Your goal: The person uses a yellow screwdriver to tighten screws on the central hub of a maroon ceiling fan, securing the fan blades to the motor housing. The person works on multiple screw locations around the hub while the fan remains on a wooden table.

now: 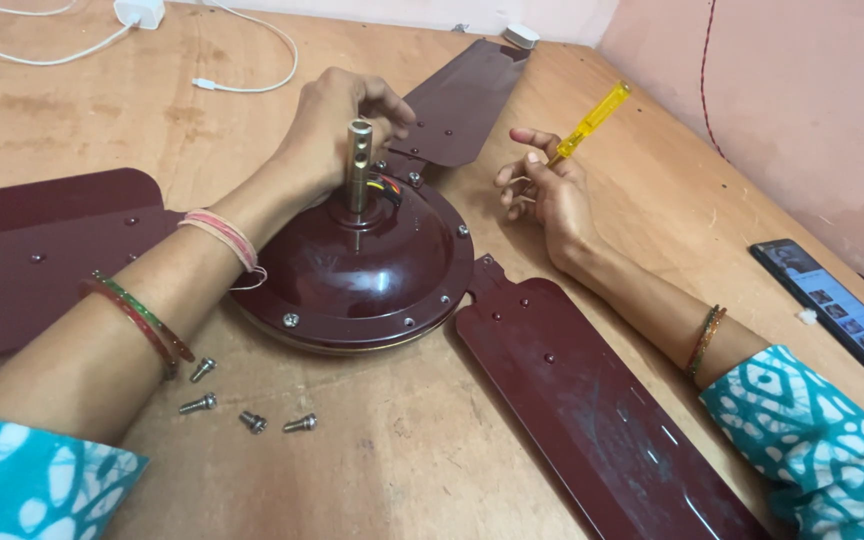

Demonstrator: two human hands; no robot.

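A dark maroon ceiling fan motor (372, 275) lies on the wooden table, its metal shaft (358, 165) pointing up. Three maroon blades spread from it: far (467, 95), left (42, 250) and near right (592, 410). My left hand (337, 125) reaches over the motor and rests its fingers at the base of the far blade, behind the shaft. My right hand (547, 190) is to the right of the motor and grips a screwdriver with a yellow handle (592, 120), which points up and away. Several loose screws (247, 400) lie in front of the motor.
A smartphone (837, 305) with a lit screen lies at the right edge near the pink wall. A white charger and cable (142, 15) sit at the far left. A small white object (520, 35) lies at the far blade's tip.
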